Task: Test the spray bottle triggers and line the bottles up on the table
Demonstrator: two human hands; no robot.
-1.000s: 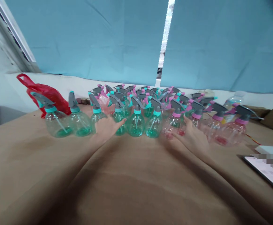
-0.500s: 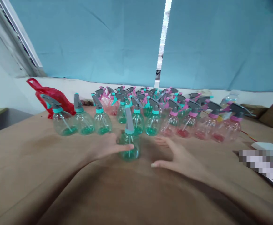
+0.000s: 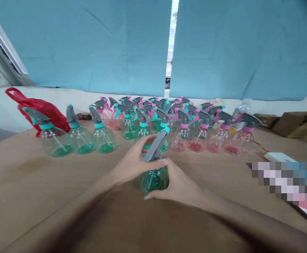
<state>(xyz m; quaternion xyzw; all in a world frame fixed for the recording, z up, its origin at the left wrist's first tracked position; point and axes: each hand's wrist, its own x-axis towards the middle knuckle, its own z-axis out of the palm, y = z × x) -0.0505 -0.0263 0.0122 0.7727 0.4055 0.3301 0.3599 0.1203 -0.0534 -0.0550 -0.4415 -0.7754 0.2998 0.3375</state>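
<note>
A clear green spray bottle (image 3: 153,181) with a grey trigger head and a turquoise nozzle tip stands tilted in front of me, over the near part of the table. My left hand (image 3: 134,160) grips it around the neck, the thumb lying across the front. Lower down, my right hand (image 3: 176,182) wraps the body from the right, its thumb near the base. Parts of the bottle are hidden by my fingers. Just behind stand a row of green spray bottles (image 3: 104,140) on the left and pink spray bottles (image 3: 214,142) on the right.
More spray bottles crowd the back of the brown table (image 3: 32,189). A red plastic bag (image 3: 50,110) lies at the back left. Cardboard boxes (image 3: 295,124) stand at the back right, near a large clear bottle (image 3: 243,107). A white box (image 3: 280,157) lies at the right.
My right hand has come in from the right and closed on the bottle. My left hand has moved up to its neck. The bottle has gone from nearly upright to tilted right.
</note>
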